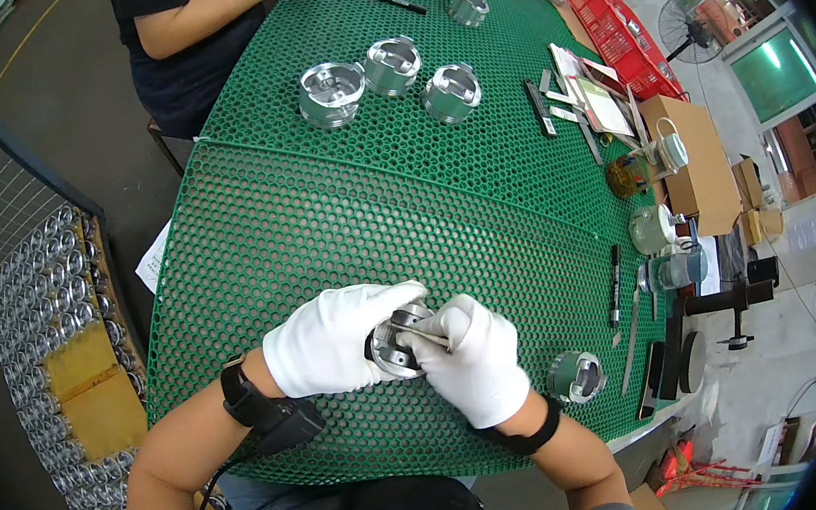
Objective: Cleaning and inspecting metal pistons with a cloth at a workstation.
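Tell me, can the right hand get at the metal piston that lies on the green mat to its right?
Probably yes. The piston lies close beside the right hand with bare green mat between them, but that hand now holds a thin tool.

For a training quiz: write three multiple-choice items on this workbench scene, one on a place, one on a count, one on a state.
1. Where does the single metal piston nearest the hands lie?
A. left of the left hand
B. right of the right hand
C. on the red crate

2. How many pistons stand grouped at the mat's far middle?
A. one
B. three
C. six

3. What are the hands doing?
A. both resting flat
B. left hand holding a piston, right hand working on it with a thin tool
C. both empty

B: it lies past the right wrist.
B: three stand together.
B: both gloved hands grip things.
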`<state>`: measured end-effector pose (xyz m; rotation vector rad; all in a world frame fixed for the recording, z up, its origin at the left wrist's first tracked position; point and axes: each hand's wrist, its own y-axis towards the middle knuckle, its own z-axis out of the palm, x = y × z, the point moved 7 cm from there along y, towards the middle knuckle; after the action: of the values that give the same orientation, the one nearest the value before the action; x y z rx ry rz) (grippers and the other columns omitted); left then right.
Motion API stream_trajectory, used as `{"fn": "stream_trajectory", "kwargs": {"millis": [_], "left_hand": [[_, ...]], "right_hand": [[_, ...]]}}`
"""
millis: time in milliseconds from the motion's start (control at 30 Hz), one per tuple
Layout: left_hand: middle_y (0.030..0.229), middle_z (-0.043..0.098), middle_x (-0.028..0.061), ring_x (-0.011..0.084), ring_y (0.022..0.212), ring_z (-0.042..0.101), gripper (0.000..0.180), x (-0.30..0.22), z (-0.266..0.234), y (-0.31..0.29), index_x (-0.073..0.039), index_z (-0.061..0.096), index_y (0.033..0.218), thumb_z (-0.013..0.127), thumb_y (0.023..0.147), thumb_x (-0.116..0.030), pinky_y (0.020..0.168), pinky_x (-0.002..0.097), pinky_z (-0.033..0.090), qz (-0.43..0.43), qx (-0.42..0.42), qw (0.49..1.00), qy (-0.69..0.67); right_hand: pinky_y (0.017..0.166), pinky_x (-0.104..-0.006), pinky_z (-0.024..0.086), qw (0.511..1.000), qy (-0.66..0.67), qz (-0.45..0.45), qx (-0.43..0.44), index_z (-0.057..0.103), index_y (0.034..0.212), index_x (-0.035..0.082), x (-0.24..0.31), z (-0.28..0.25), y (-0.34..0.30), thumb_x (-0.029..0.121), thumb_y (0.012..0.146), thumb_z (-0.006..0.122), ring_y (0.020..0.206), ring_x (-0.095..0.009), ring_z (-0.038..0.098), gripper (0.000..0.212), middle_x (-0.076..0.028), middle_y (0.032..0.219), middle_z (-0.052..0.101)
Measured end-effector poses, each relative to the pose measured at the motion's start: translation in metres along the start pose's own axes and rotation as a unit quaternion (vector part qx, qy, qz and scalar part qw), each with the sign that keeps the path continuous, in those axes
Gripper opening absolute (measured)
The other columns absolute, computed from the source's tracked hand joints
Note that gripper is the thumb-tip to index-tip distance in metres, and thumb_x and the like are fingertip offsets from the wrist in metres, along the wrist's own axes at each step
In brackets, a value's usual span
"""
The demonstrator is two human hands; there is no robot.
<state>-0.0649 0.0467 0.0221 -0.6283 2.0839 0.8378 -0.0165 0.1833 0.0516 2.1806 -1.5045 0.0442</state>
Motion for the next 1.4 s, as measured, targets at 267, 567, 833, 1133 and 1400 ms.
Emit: {"fn": "stream_trajectory", "kwargs": {"millis": [267,567,833,1133,1400], "left_hand": [[0.101,0.072,0.0182,0.0375,0.090,0.071,0.075,0.000,0.003,0.002,0.000,0.058,0.134,0.091,0.074,-0.032,0.079,0.0447,0.058,-0.021,0.019,0.999,-0.016],[0.102,0.072,0.0176,0.0375,0.089,0.071,0.076,0.005,-0.003,0.001,-0.002,0.058,0.134,0.091,0.072,-0.031,0.079,0.0443,0.058,-0.003,0.014,1.000,-0.004],[0.115,0.073,0.0162,0.0304,0.102,0.074,0.074,-0.004,0.004,0.009,-0.003,0.062,0.131,0.094,0.070,-0.029,0.091,0.0384,0.059,-0.015,0.023,1.000,-0.011],[0.121,0.069,0.0080,0.0221,0.112,0.066,0.062,0.031,-0.027,0.088,-0.008,0.065,0.123,0.094,0.069,-0.020,0.099,0.0373,0.053,-0.056,-0.142,0.988,0.018],[0.157,0.041,0.0248,0.0442,0.144,0.038,0.091,0.004,0.000,0.156,-0.004,0.043,0.153,0.084,0.074,-0.024,0.120,0.0526,0.033,0.053,-0.133,0.863,0.484]], "right_hand": [[0.056,-0.0415,0.053,0.981,0.068,-0.040,0.176,0.066,0.080,0.010,-0.011,-0.001,0.026,0.030,0.077,0.082,0.063,-0.030,0.066,0.026,-0.007,0.079,0.062],[0.055,-0.0432,0.051,0.998,-0.005,0.011,0.068,0.061,0.076,0.008,0.002,0.005,0.015,0.021,0.073,0.083,0.061,-0.030,0.063,0.025,-0.007,0.076,0.060],[0.064,-0.0406,0.054,0.979,0.173,0.104,0.003,0.067,0.079,0.007,-0.011,-0.057,0.003,0.023,0.076,0.087,0.072,-0.030,0.068,0.026,-0.010,0.079,0.067],[0.056,-0.0275,0.053,0.928,0.285,0.235,-0.049,0.073,0.076,0.004,-0.007,-0.130,-0.113,0.011,0.075,0.090,0.059,-0.015,0.068,0.018,-0.007,0.072,0.071],[0.057,-0.0296,0.050,0.909,0.168,0.283,-0.257,0.076,0.077,0.003,-0.032,-0.205,-0.199,0.006,0.073,0.088,0.062,-0.016,0.063,0.013,-0.008,0.072,0.066]]}}
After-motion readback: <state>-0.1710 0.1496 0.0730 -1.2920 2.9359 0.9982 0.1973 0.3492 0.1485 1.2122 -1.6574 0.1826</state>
